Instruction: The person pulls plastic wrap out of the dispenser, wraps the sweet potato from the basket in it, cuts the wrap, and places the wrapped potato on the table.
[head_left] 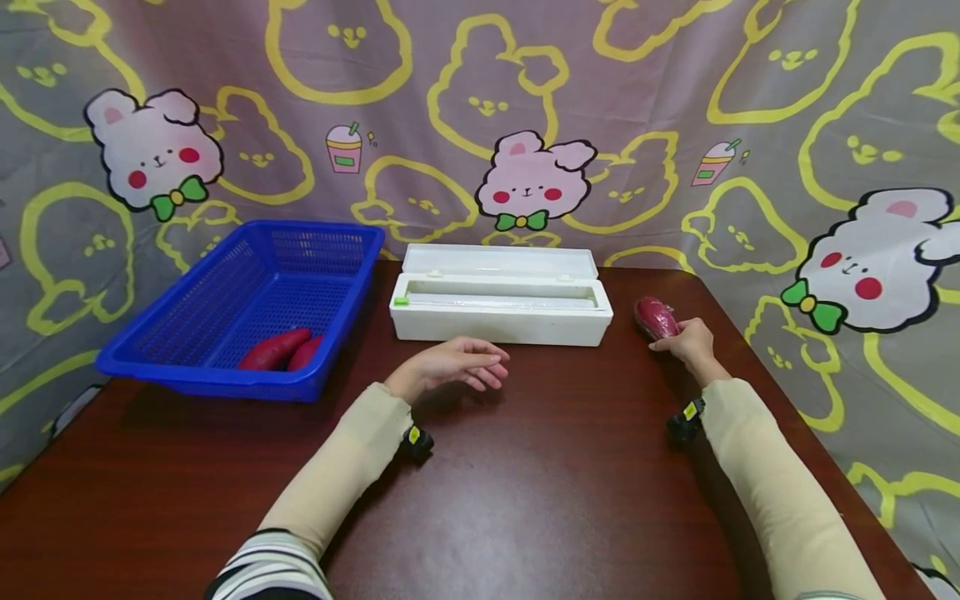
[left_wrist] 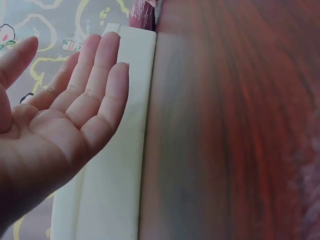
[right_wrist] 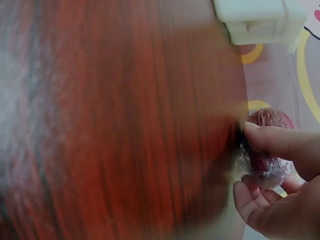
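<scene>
A red sweet potato (head_left: 655, 317) wrapped in clear plastic film is at the right side of the table, and my right hand (head_left: 690, 346) grips its near end. In the right wrist view, the thumb and fingers close round the wrapped sweet potato (right_wrist: 267, 150), whose film is crinkled and shiny. My left hand (head_left: 457, 367) hovers in front of the white cling film box (head_left: 498, 325), palm turned inward and holding nothing. Its fingers (left_wrist: 107, 85) are loosely extended in the left wrist view. The box's lid (head_left: 498, 260) stands open, with a film roll inside.
A blue plastic basket (head_left: 352, 308) stands at the left, with two red sweet potatoes (head_left: 273, 350) in its near corner. The brown table (head_left: 555, 467) ends at a patterned curtain (head_left: 645, 100) behind and to the right.
</scene>
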